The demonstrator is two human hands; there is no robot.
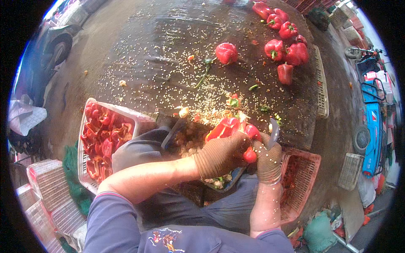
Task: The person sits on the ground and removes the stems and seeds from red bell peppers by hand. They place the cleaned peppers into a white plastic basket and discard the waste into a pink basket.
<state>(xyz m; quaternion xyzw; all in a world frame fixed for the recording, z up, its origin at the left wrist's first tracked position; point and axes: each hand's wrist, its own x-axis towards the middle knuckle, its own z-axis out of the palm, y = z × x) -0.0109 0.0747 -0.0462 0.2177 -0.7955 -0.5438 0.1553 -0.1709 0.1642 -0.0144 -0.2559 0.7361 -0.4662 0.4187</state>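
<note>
Both hands wear brown ribbed gloves and meet above the near edge of a dark table. My left hand is closed around an opened red bell pepper, whose hollow inside shows. My right hand touches the pepper's right side and has a knife with a curved blade in it, the blade pointing up. The knife's handle is hidden by the glove. Pale seeds cling to the right glove and forearm. Seeds and bits of core lie heaped just beyond the hands.
Whole red peppers lie at the table's far right, one nearer the middle. A crate of cut peppers stands left of my knee, a red crate at the right. Between my legs is a container with scraps. A blue cart stands far right.
</note>
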